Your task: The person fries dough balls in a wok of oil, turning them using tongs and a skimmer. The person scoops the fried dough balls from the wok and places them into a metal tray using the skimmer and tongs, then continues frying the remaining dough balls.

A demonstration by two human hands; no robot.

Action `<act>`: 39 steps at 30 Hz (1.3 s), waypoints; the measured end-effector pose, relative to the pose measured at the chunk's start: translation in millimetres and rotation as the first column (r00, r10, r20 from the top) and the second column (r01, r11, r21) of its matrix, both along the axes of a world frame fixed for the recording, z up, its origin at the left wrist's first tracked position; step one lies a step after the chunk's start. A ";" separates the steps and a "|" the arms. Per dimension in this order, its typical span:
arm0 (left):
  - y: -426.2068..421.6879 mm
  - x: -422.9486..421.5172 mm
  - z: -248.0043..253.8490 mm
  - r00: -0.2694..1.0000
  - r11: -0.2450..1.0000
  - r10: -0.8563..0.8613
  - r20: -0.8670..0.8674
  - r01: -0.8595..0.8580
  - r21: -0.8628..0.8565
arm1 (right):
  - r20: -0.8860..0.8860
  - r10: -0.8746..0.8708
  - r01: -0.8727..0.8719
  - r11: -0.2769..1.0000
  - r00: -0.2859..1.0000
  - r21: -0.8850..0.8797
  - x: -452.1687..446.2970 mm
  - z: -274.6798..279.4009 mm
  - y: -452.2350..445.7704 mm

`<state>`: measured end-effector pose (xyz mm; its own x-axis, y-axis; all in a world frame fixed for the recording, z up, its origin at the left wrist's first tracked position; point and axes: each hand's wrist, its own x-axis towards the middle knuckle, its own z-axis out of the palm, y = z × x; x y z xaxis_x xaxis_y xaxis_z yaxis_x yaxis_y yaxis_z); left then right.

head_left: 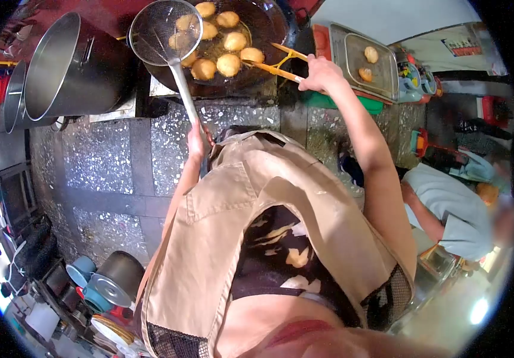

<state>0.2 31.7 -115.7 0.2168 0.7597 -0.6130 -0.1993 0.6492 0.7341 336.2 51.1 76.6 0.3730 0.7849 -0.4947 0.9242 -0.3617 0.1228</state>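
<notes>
In my left hand (pixel 197 142) is the long metal handle of a mesh skimmer (pixel 183 89), its round basket over the left side of a dark wok (pixel 274 27). My right hand (pixel 321 74) is closed around a pair of orange-brown wooden tongs (pixel 281 71) with a yellow piece joining the arms. The tong tips are spread apart; the lower one is beside a golden fried ball (pixel 252 55) at the wok's right side. Several more golden balls (pixel 228 65) sit in the oil, some seen through the mesh.
Right of the wok stands a metal tray (pixel 361 88) with two fried pieces (pixel 370 55) on it. Large metal pots (pixel 54 65) stand on the left. A person in a light shirt (pixel 448 209) is at the right. More pots (pixel 119 274) are stacked at lower left.
</notes>
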 end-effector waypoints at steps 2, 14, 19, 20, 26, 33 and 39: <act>-0.3 0.6 0.0 1.000 1.000 0.008 -0.014 -0.008 -0.003 | -0.010 0.028 -0.027 0.999 1.000 0.039 -2.2 -0.3 2.2; 2.9 -7.7 2.1 0.999 0.999 -0.038 -0.002 0.038 0.001 | -0.095 0.096 -0.084 0.988 0.991 0.131 -18.4 -84.5 61.3; 4.7 -10.4 5.1 0.994 0.996 -0.079 -0.071 0.081 0.024 | -0.405 -0.103 0.152 0.984 0.908 0.091 11.7 -95.5 61.4; 3.8 -10.1 5.1 0.992 0.997 -0.070 -0.108 0.073 0.029 | -0.412 -0.091 0.134 0.988 0.907 0.075 16.6 -93.6 62.7; 4.4 -14.3 -3.7 0.963 0.992 -0.110 -0.247 0.123 0.035 | -0.378 -0.112 0.155 0.984 0.919 0.087 31.3 -85.7 51.6; 2.3 -15.1 -4.7 0.949 0.985 -0.121 -0.292 0.151 0.082 | -0.173 -0.078 0.125 0.952 0.982 0.278 8.0 -61.3 50.9; 1.7 -17.1 1.4 0.972 0.996 -0.079 -0.223 0.087 0.025 | 0.115 0.095 -0.126 0.946 0.989 0.299 -8.1 -96.9 101.2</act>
<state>-16.9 33.4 -114.3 0.1417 0.7662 -0.6268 0.0243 0.6303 0.7760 328.1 152.4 -20.2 0.3095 0.9314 -0.1915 0.9496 -0.2920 0.1142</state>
